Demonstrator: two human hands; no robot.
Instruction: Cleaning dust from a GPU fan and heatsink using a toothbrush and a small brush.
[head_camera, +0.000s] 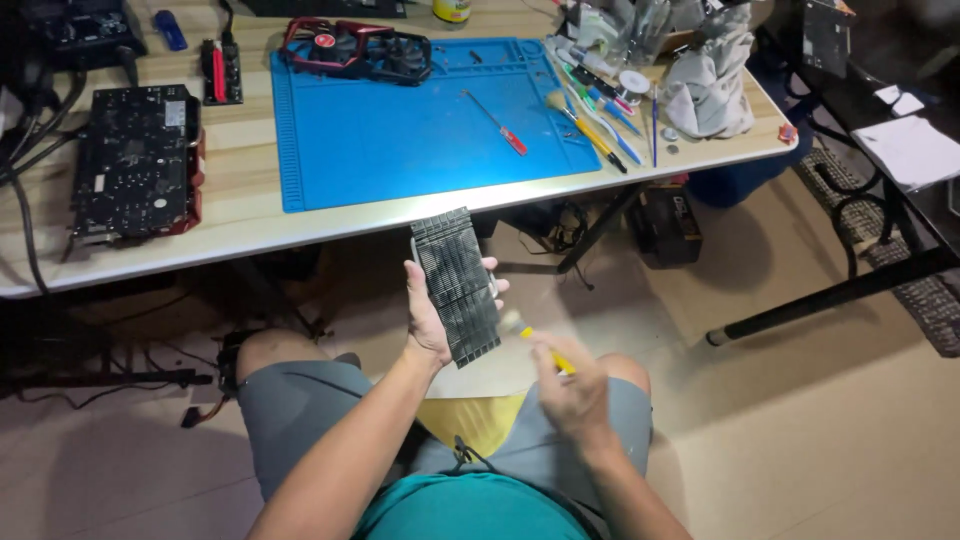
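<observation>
Two hands work low in the middle of the frame, above the person's knees. The left hand (428, 318) wraps its grip around a dark finned heatsink (457, 285), held upright and slightly tilted just below the tabletop (240, 215) edge. The right hand (570, 385) pinches a small brush with a yellow handle (545, 348); its pale bristle end is blurred and sits just beside the heatsink's lower right edge, so whether it touches is hard to tell.

No real container shows; the nearest thing to one is the blue work mat (400, 135) in the upper middle, whose moulded trays along the top edge look bare apart from a speck or two. On it lie a red-handled screwdriver (497, 122) and, at its upper left corner, a black and red fan shroud (355, 47).

At the left a bare black circuit board (135, 160) lies flat, with cables running off the frame edge. To the upper right, a scatter of pens and brushes (595, 105) lies near a crumpled grey cloth (708, 85), the pile behind it too jumbled to sort out. A second dark table with white papers (910, 145) is cut off at the right edge.
</observation>
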